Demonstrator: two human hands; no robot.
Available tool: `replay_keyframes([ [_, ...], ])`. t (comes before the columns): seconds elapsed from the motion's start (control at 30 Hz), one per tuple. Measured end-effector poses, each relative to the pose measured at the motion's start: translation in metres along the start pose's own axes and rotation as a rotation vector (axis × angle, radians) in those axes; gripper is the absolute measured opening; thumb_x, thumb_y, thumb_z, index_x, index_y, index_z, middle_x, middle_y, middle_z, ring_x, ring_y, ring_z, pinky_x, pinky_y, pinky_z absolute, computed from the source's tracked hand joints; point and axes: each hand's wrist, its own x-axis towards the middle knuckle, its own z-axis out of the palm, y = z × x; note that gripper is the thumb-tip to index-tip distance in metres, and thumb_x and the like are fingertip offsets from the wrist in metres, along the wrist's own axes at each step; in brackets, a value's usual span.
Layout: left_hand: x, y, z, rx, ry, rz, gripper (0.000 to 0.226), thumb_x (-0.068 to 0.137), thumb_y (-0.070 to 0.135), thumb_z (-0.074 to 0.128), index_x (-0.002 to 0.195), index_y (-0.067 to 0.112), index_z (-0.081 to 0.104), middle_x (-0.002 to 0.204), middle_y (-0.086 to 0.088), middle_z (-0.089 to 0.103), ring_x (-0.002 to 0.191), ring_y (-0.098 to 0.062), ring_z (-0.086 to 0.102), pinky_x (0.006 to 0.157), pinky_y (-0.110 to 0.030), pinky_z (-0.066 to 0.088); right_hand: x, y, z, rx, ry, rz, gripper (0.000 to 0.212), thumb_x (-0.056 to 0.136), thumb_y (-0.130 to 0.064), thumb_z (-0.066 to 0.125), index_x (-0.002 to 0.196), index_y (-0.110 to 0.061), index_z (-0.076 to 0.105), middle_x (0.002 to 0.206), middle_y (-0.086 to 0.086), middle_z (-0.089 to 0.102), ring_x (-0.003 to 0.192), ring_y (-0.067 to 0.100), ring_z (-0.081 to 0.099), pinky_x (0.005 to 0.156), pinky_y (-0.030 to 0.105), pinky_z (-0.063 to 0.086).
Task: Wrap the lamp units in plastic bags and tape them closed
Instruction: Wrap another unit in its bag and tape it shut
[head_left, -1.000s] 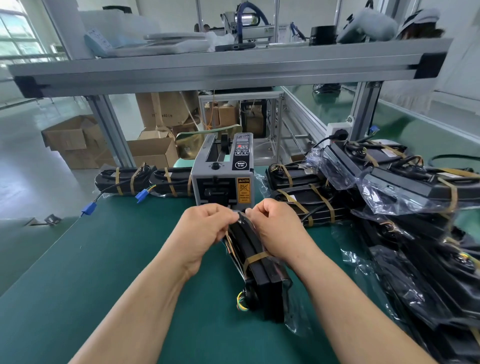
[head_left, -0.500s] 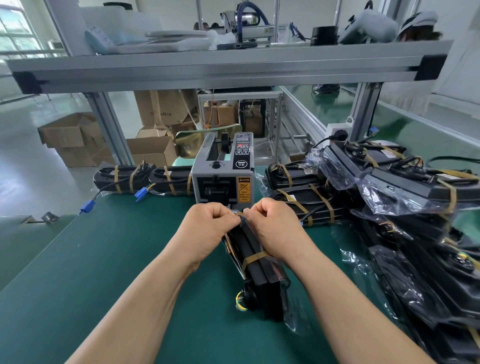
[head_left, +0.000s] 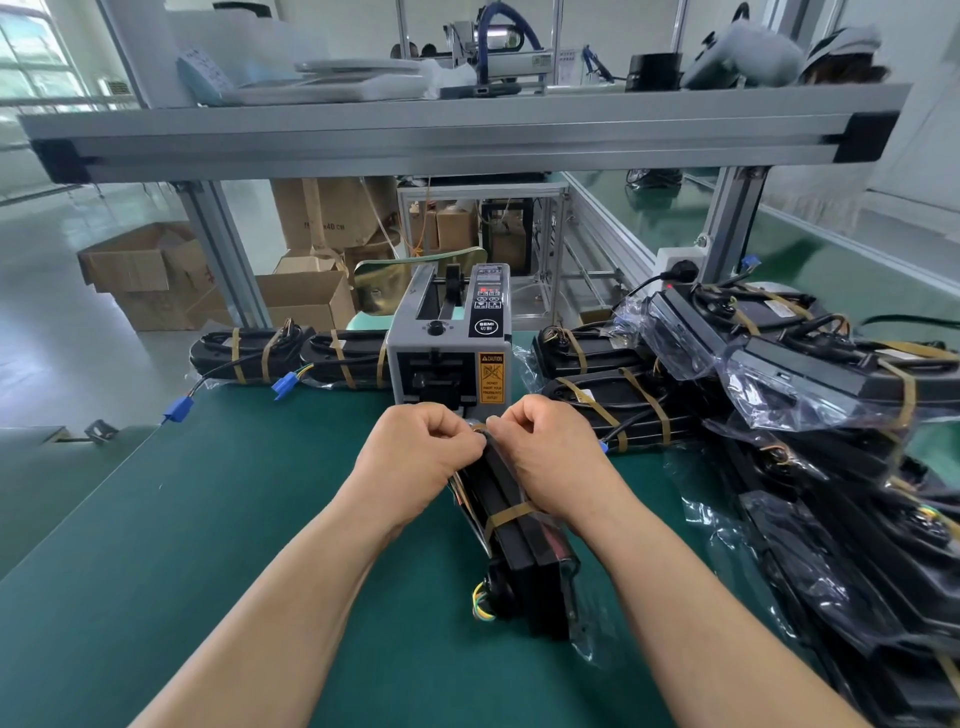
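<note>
A black lamp unit (head_left: 522, 561) in a clear plastic bag lies lengthwise on the green mat (head_left: 208, 519) in front of me, with one brown tape band round its middle. My left hand (head_left: 415, 457) and my right hand (head_left: 545, 457) both pinch the bag and a strip of brown tape at the unit's far end, fingers curled, knuckles nearly touching. Yellow and green wires show at the near end of the unit. The grey tape dispenser (head_left: 449, 345) stands just beyond my hands.
Taped lamp units (head_left: 291, 353) lie left of the dispenser, with blue connectors (head_left: 283, 387) on their leads. A large pile of bagged units (head_left: 810, 395) fills the right side. An aluminium shelf frame (head_left: 457, 140) spans overhead. Cardboard boxes (head_left: 156, 275) stand on the floor behind.
Both hands stay at the far end of the unit, pinching the tape; only small finger movements show. The unit has not shifted.
</note>
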Motion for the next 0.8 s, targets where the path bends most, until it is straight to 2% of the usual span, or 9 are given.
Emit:
replay_keyframes([
  [0.17, 0.001, -0.004, 0.001, -0.032, 0.053, -0.047, 0.017, 0.078, 0.025, 0.078, 0.071, 0.020, 0.063, 0.054, 0.011, 0.053, 0.047, -0.005, 0.041, 0.051, -0.022, 0.036, 0.000, -0.001, 0.001, 0.001, -0.003, 0.008, 0.021, 0.096, -0.032, 0.059, 0.080, -0.018, 0.059, 0.080, -0.004, 0.062, 0.078, 0.013, 0.056, 0.067, 0.028, 0.044],
  [0.27, 0.002, -0.009, 0.005, -0.109, 0.077, -0.089, 0.015, 0.079, 0.024, 0.077, 0.079, 0.019, 0.063, 0.058, 0.013, 0.054, 0.045, 0.002, 0.044, 0.045, -0.012, 0.037, -0.001, -0.002, 0.002, -0.004, -0.005, 0.013, 0.021, 0.098, -0.032, 0.057, 0.085, -0.016, 0.061, 0.084, -0.002, 0.064, 0.082, 0.015, 0.058, 0.068, 0.025, 0.044],
  [0.4, 0.001, -0.013, 0.011, -0.162, 0.096, -0.089, 0.019, 0.080, 0.028, 0.077, 0.075, 0.017, 0.062, 0.056, 0.012, 0.054, 0.046, 0.004, 0.043, 0.042, -0.007, 0.035, 0.000, -0.002, 0.002, -0.020, -0.010, 0.012, 0.021, 0.100, -0.031, 0.056, 0.089, -0.014, 0.063, 0.087, -0.002, 0.065, 0.086, 0.015, 0.060, 0.072, 0.028, 0.046],
  [0.5, 0.005, -0.014, 0.014, -0.182, 0.131, -0.089, 0.024, 0.083, 0.028, 0.076, 0.069, 0.017, 0.060, 0.052, 0.014, 0.050, 0.044, 0.004, 0.043, 0.042, -0.006, 0.034, 0.000, -0.001, 0.002, -0.036, -0.002, 0.007, 0.022, 0.100, -0.031, 0.056, 0.088, -0.014, 0.062, 0.085, -0.002, 0.064, 0.080, 0.011, 0.057, 0.065, 0.022, 0.044],
  [0.6, 0.007, -0.013, 0.016, -0.213, 0.133, -0.091, 0.025, 0.087, 0.024, 0.074, 0.068, 0.016, 0.060, 0.048, 0.016, 0.050, 0.043, 0.006, 0.044, 0.042, -0.005, 0.035, 0.001, 0.000, 0.001, -0.036, 0.004, 0.013, 0.022, 0.100, -0.031, 0.056, 0.090, -0.013, 0.063, 0.088, -0.001, 0.064, 0.082, 0.013, 0.058, 0.064, 0.022, 0.045],
  [0.7, 0.007, -0.011, 0.017, -0.225, 0.107, -0.083, 0.022, 0.087, 0.025, 0.075, 0.072, 0.014, 0.061, 0.058, 0.009, 0.054, 0.044, 0.007, 0.047, 0.043, -0.005, 0.036, 0.001, 0.000, -0.001, -0.025, 0.007, 0.020, 0.022, 0.101, -0.030, 0.055, 0.092, -0.011, 0.063, 0.092, 0.002, 0.066, 0.088, 0.017, 0.061, 0.072, 0.028, 0.048],
  [0.8, 0.004, -0.009, 0.015, -0.215, 0.043, -0.081, 0.021, 0.082, 0.027, 0.079, 0.080, 0.015, 0.062, 0.067, 0.005, 0.056, 0.044, 0.008, 0.047, 0.042, -0.007, 0.037, 0.000, 0.001, -0.004, -0.007, 0.006, 0.025, 0.022, 0.101, -0.030, 0.055, 0.092, -0.011, 0.064, 0.092, 0.004, 0.068, 0.088, 0.018, 0.062, 0.071, 0.027, 0.047],
])
